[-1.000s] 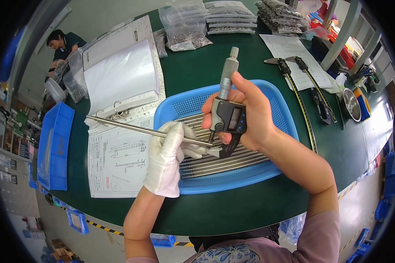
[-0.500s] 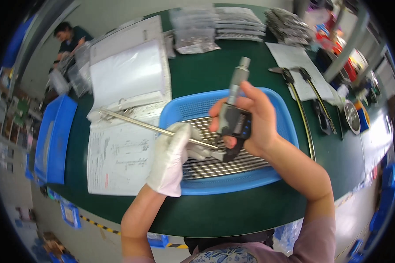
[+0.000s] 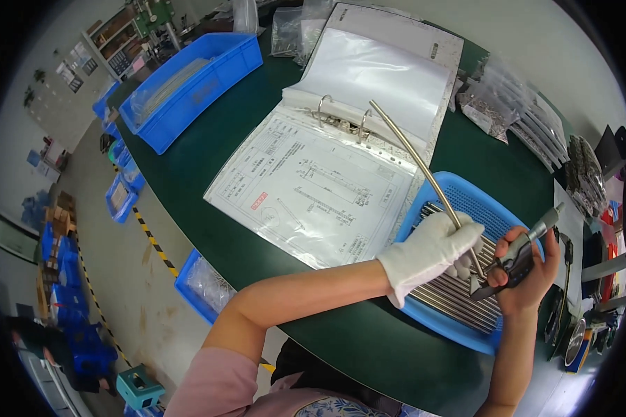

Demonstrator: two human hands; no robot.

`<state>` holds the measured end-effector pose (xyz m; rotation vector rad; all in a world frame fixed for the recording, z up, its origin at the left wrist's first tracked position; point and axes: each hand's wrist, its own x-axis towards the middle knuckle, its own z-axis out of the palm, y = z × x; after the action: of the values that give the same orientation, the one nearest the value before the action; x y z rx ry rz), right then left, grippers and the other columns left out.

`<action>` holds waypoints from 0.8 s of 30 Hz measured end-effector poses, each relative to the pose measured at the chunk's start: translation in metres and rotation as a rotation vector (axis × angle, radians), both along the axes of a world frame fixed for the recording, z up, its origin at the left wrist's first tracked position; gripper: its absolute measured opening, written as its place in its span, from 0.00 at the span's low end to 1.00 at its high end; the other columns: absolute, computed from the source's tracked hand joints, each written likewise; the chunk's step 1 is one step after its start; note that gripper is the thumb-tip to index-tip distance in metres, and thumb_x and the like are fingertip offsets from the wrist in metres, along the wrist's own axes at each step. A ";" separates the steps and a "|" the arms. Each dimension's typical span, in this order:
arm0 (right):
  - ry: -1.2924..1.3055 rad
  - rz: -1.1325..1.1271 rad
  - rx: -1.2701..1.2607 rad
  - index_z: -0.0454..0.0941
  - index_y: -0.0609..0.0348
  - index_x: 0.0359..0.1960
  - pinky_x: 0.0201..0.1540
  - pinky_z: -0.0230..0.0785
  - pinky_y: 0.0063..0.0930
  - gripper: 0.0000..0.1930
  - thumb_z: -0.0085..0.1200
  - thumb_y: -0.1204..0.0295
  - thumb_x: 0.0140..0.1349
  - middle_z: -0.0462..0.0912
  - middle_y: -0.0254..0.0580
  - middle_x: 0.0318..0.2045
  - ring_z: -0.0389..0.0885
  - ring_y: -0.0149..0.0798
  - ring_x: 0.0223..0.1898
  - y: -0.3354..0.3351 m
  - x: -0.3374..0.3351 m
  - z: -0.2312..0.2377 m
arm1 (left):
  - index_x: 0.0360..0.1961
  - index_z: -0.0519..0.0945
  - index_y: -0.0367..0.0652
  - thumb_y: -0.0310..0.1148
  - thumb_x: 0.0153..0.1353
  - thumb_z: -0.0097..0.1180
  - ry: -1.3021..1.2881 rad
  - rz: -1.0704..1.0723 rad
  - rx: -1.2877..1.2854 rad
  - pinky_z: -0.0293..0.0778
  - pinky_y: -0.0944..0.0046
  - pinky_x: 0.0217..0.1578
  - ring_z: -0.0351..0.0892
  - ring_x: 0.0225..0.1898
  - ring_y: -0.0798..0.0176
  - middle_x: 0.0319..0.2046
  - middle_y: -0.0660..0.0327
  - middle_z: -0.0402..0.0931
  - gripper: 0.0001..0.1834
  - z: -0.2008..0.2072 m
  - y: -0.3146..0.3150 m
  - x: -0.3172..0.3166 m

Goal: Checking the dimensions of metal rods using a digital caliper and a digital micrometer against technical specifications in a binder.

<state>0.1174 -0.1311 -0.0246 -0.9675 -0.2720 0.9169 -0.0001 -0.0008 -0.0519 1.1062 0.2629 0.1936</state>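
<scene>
My left hand (image 3: 431, 250), in a white glove, is closed around a long thin metal rod (image 3: 414, 153) that slants up toward the far left. The rod's lower end is at the jaw of a digital micrometer (image 3: 516, 257); whether it touches both measuring faces I cannot tell. Bare and wrapped round the micrometer's frame, my right hand (image 3: 532, 281) holds the tool with its grey thimble pointing up and right. Both hands are over a blue plastic basket (image 3: 483, 208), where several similar metal rods (image 3: 455, 306) lie side by side.
A ring binder (image 3: 365, 128) lies open left of the basket, with a technical drawing (image 3: 313, 191) in a clear sleeve. Beyond it is a blue bin (image 3: 209, 90). Bagged parts (image 3: 490, 108) lie at the far right of the green table (image 3: 348, 340). Another person stands at the lower left.
My view has swung to the left, so the basket and hands now appear further right, with more floor showing. Both hands keep their hold on the rod and the micrometer.
</scene>
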 end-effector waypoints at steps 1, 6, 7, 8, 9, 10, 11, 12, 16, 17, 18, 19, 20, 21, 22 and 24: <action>-0.010 0.013 0.007 0.70 0.64 0.31 0.12 0.59 0.23 0.30 0.32 0.45 0.59 0.76 0.47 0.21 0.66 0.34 0.09 0.000 0.000 0.000 | 0.26 0.71 0.42 0.44 0.62 0.45 -0.003 0.000 -0.019 0.68 0.74 0.21 0.70 0.20 0.74 0.20 0.65 0.69 0.16 -0.001 0.000 0.000; -0.023 0.017 0.021 0.69 0.63 0.31 0.12 0.59 0.23 0.27 0.34 0.47 0.59 0.75 0.46 0.21 0.65 0.34 0.09 0.000 0.000 -0.001 | 0.27 0.72 0.40 0.47 0.62 0.44 -0.008 0.004 -0.008 0.69 0.75 0.24 0.73 0.21 0.73 0.20 0.64 0.71 0.19 -0.004 0.002 0.000; -0.028 0.024 0.003 0.69 0.63 0.31 0.12 0.59 0.23 0.27 0.34 0.47 0.59 0.75 0.46 0.21 0.65 0.34 0.09 0.000 0.000 -0.001 | 0.27 0.72 0.40 0.47 0.62 0.44 -0.023 -0.010 0.008 0.69 0.74 0.24 0.73 0.21 0.73 0.20 0.64 0.71 0.19 -0.004 0.003 0.000; -0.025 0.025 0.011 0.69 0.63 0.31 0.12 0.59 0.23 0.27 0.34 0.47 0.59 0.75 0.46 0.22 0.65 0.34 0.09 0.000 0.000 -0.001 | 0.27 0.72 0.40 0.47 0.62 0.44 -0.012 -0.005 0.010 0.69 0.74 0.24 0.73 0.21 0.73 0.20 0.64 0.71 0.19 -0.004 0.003 0.000; -0.018 0.024 0.037 0.69 0.63 0.31 0.12 0.59 0.23 0.26 0.35 0.47 0.59 0.75 0.47 0.22 0.65 0.34 0.09 0.000 0.000 -0.001 | 0.27 0.72 0.40 0.47 0.62 0.44 -0.022 -0.001 0.012 0.69 0.74 0.24 0.73 0.22 0.73 0.20 0.64 0.71 0.19 -0.004 0.003 0.000; -0.022 0.024 0.017 0.69 0.63 0.31 0.12 0.59 0.23 0.26 0.35 0.47 0.59 0.75 0.47 0.22 0.65 0.34 0.09 0.000 0.000 -0.001 | 0.27 0.72 0.40 0.46 0.62 0.44 -0.057 -0.007 0.007 0.69 0.74 0.24 0.73 0.22 0.73 0.20 0.64 0.71 0.19 -0.004 0.003 0.000; -0.031 0.029 0.015 0.69 0.63 0.30 0.12 0.59 0.23 0.26 0.35 0.48 0.58 0.75 0.47 0.22 0.65 0.34 0.09 0.000 0.000 -0.001 | 0.27 0.72 0.40 0.46 0.62 0.44 -0.032 0.001 0.012 0.69 0.74 0.24 0.73 0.22 0.73 0.20 0.64 0.71 0.19 -0.003 0.002 0.000; -0.037 0.027 0.033 0.69 0.63 0.30 0.12 0.59 0.23 0.25 0.36 0.48 0.58 0.75 0.47 0.22 0.65 0.35 0.10 0.000 0.000 -0.001 | 0.27 0.72 0.40 0.46 0.62 0.44 -0.030 0.006 0.007 0.69 0.74 0.24 0.73 0.22 0.72 0.20 0.64 0.71 0.19 -0.003 0.002 0.000; -0.025 0.025 0.003 0.69 0.63 0.31 0.12 0.60 0.24 0.25 0.36 0.48 0.58 0.75 0.48 0.22 0.65 0.35 0.10 -0.001 0.000 -0.001 | 0.26 0.73 0.40 0.46 0.62 0.45 0.007 0.023 -0.018 0.69 0.74 0.24 0.73 0.22 0.72 0.20 0.64 0.70 0.19 -0.001 0.001 0.000; -0.029 0.026 0.002 0.69 0.63 0.31 0.12 0.60 0.24 0.25 0.36 0.49 0.57 0.75 0.48 0.22 0.65 0.35 0.10 -0.001 0.000 -0.001 | 0.26 0.73 0.40 0.46 0.62 0.45 0.023 0.031 -0.015 0.69 0.74 0.24 0.73 0.22 0.72 0.20 0.64 0.70 0.19 -0.001 0.001 0.000; -0.033 0.018 0.015 0.69 0.63 0.31 0.12 0.60 0.24 0.25 0.36 0.49 0.57 0.75 0.48 0.22 0.65 0.35 0.10 0.000 0.000 -0.001 | 0.26 0.73 0.40 0.47 0.62 0.45 0.015 0.026 -0.006 0.69 0.74 0.24 0.73 0.21 0.72 0.20 0.64 0.70 0.19 0.000 0.001 0.000; -0.033 0.027 0.001 0.69 0.63 0.31 0.12 0.60 0.24 0.25 0.36 0.49 0.57 0.75 0.48 0.22 0.65 0.35 0.10 0.000 0.000 -0.001 | 0.26 0.73 0.40 0.47 0.61 0.45 -0.005 0.014 0.004 0.69 0.74 0.24 0.73 0.21 0.72 0.20 0.63 0.70 0.19 0.000 0.002 0.000; -0.030 0.028 0.005 0.69 0.63 0.31 0.12 0.60 0.24 0.25 0.37 0.49 0.57 0.75 0.48 0.22 0.65 0.35 0.10 0.000 0.000 -0.001 | 0.26 0.73 0.40 0.47 0.61 0.45 0.006 0.021 0.004 0.69 0.74 0.24 0.73 0.21 0.72 0.20 0.63 0.70 0.19 0.001 0.002 -0.001; -0.029 0.020 0.024 0.69 0.63 0.31 0.12 0.60 0.24 0.25 0.37 0.49 0.57 0.75 0.48 0.22 0.66 0.35 0.10 0.000 0.000 -0.001 | 0.26 0.72 0.41 0.45 0.62 0.45 0.013 0.009 -0.004 0.69 0.74 0.23 0.71 0.22 0.73 0.21 0.65 0.69 0.18 0.001 0.003 -0.001; -0.028 0.030 0.011 0.69 0.63 0.31 0.12 0.60 0.24 0.25 0.37 0.49 0.57 0.75 0.48 0.22 0.66 0.35 0.10 0.000 0.000 -0.001 | 0.26 0.72 0.41 0.44 0.62 0.45 0.019 -0.002 -0.011 0.69 0.75 0.22 0.69 0.23 0.75 0.22 0.66 0.69 0.17 0.001 0.003 -0.001; -0.032 0.021 0.027 0.69 0.63 0.31 0.12 0.60 0.24 0.25 0.37 0.49 0.57 0.75 0.48 0.22 0.66 0.35 0.10 0.000 -0.001 0.000 | 0.26 0.72 0.41 0.44 0.62 0.45 0.018 -0.001 -0.016 0.69 0.74 0.22 0.69 0.23 0.75 0.22 0.66 0.69 0.17 0.002 0.003 -0.001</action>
<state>0.1167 -0.1310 -0.0250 -0.9570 -0.3219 0.9156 -0.0016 0.0020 -0.0504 1.0922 0.2797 0.1801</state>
